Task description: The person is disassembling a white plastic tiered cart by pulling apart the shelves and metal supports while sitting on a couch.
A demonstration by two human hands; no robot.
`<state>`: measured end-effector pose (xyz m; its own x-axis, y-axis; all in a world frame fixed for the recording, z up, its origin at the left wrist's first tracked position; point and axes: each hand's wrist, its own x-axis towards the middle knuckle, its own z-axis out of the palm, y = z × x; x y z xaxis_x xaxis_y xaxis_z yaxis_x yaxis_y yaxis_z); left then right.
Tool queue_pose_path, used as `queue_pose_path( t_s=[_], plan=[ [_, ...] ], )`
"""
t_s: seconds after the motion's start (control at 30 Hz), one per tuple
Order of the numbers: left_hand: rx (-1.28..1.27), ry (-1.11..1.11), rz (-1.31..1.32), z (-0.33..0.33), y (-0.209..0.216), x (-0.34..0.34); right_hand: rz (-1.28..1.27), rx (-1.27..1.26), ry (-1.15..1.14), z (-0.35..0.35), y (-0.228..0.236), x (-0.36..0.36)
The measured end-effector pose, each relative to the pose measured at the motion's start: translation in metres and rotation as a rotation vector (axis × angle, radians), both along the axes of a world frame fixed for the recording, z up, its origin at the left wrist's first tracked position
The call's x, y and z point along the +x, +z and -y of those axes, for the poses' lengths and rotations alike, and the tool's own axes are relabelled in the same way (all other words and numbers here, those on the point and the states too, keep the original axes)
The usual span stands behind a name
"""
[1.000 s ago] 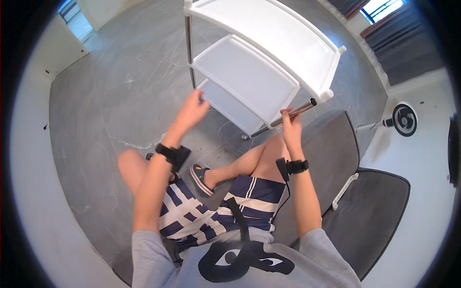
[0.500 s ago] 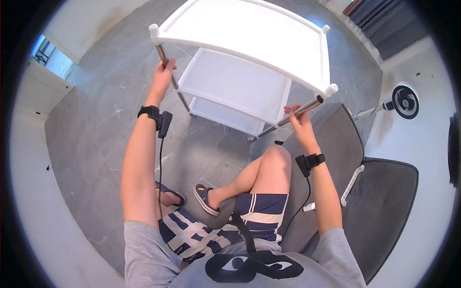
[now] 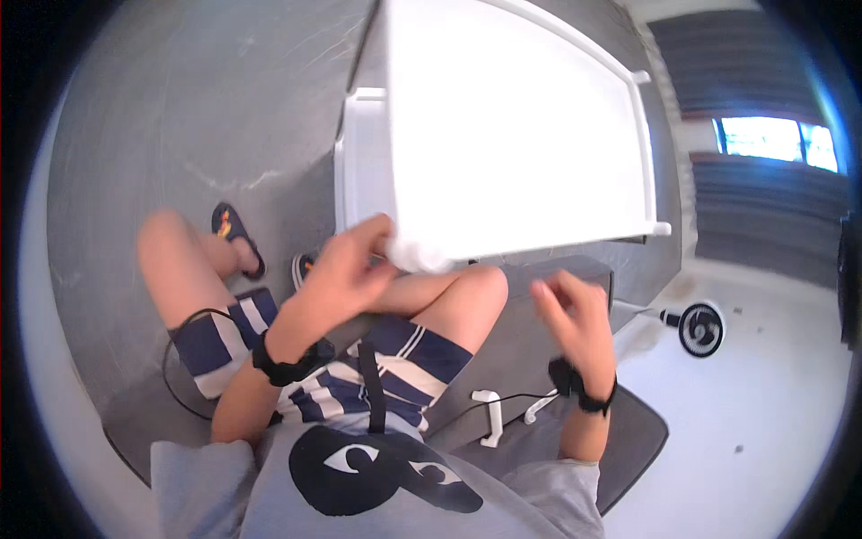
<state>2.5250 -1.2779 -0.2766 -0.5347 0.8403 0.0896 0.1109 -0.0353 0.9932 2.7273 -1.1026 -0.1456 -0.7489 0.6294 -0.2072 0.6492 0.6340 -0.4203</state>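
Note:
A white tiered trolley (image 3: 521, 135) stands turned before my knees, its bright top tray filling the upper middle. Below it, part of a lower shelf (image 3: 364, 162) shows at the left. My left hand (image 3: 346, 274) is closed at the trolley's near corner, beside a blurred white corner cap (image 3: 420, 256); the exact grip is smeared by motion. To the right, my right hand (image 3: 576, 314) hangs in the air off the trolley's near edge, fingers loosely bent and apart from the thumb, with nothing seen in it.
Two white handle-like bars (image 3: 492, 420) lie on the grey cushioned seat (image 3: 633, 431) under me. A black and white fan (image 3: 702, 331) is near the right wall. Dark blinds (image 3: 745, 72) and a bright window (image 3: 772, 139) are at the far right.
The trolley has turned and come closer, its near corner now by my knees. My right hand has let go of its post; my left has moved nearer and right. My view has swung rightward.

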Motion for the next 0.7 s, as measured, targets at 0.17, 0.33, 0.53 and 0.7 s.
queue_pose_path(
  t_s=[0.17,0.33,0.53,0.7],
  plan=[
    [-0.047,-0.246,-0.067,0.016,0.016,0.029,-0.029,0.255,0.531,0.058,0.057,-0.069],
    [0.25,-0.269,0.024,0.018,0.021,0.035,0.124,0.432,0.782,0.083,0.05,-0.078],
    [0.363,-0.309,-0.078,0.015,0.003,0.055,0.274,0.205,0.738,0.094,0.062,-0.082],
    [0.407,-0.348,0.093,0.009,0.0,0.071,0.294,0.173,0.829,0.09,0.066,-0.074]
  ],
)
